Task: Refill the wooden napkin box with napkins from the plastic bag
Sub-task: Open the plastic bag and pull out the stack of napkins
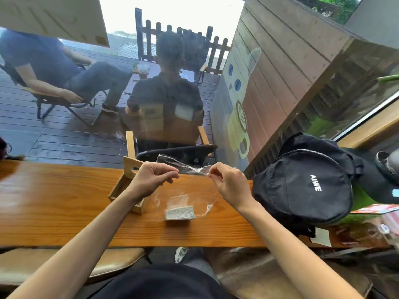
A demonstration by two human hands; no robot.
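One bag (pixel 190 190), pinched at its top by left hand (pixel 151 180) and right hand (pixel 228 186); one napkin stack (pixel 180 213) inside, mid-counter (pixel 54 201). One box (pixel 127 188) left, touching the bag; backpack (pixel 302 186) crowds the right edge.

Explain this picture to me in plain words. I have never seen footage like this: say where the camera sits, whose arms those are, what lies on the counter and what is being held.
There is one picture, taken by a wide-angle camera worn on a person's head, looking forward and down. The two bare arms are that person's own; no machine is involved. The left hand and right hand each pinch the top of a clear plastic bag, holding it up and apart. A stack of napkins sits at the bag's bottom, on the wooden counter. Left of it stands the wooden napkin box, open. A black backpack rests on the right. Beyond the window, people sit on a deck.
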